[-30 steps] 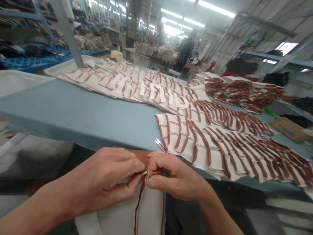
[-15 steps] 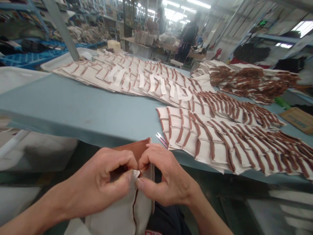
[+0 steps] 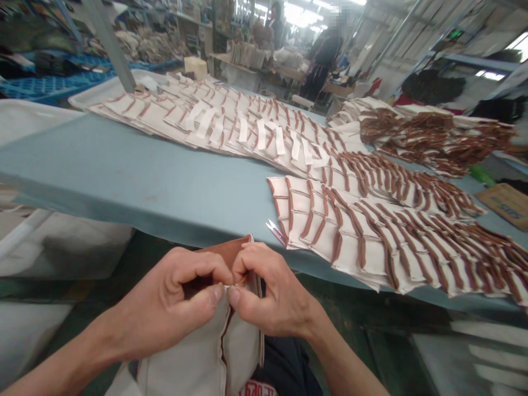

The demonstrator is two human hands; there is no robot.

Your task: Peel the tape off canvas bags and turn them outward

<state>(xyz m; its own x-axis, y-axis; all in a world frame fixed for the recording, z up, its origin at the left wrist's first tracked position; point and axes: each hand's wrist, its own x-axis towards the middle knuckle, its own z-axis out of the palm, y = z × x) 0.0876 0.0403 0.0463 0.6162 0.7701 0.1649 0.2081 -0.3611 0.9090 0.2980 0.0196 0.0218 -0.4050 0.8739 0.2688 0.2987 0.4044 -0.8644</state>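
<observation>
In my lap hangs a cream fabric piece (image 3: 181, 357) with a brown inner side showing at its top and a dark seam running down the middle. My left hand (image 3: 173, 302) pinches the top edge of that seam between thumb and forefinger. Right beside it, my right hand (image 3: 272, 291) pinches the same edge, thumb tips nearly touching. What lies exactly between the fingertips is mostly hidden. A pair of thread snips (image 3: 276, 232) rests on the table edge, just beyond my right hand.
Overlapping rows of cream pieces with brown edges (image 3: 371, 242) cover the right of the blue-grey table (image 3: 124, 176). White strips (image 3: 243, 129) lie across another row. A heaped pile (image 3: 429, 132) stands at the back right. A metal post (image 3: 109, 47) rises at the left; a person (image 3: 324, 60) stands far back.
Both hands keep their pinch on the fabric piece and have drawn slightly closer together at the seam's top. The white bit of edge between them shows less. The view has shifted slightly.
</observation>
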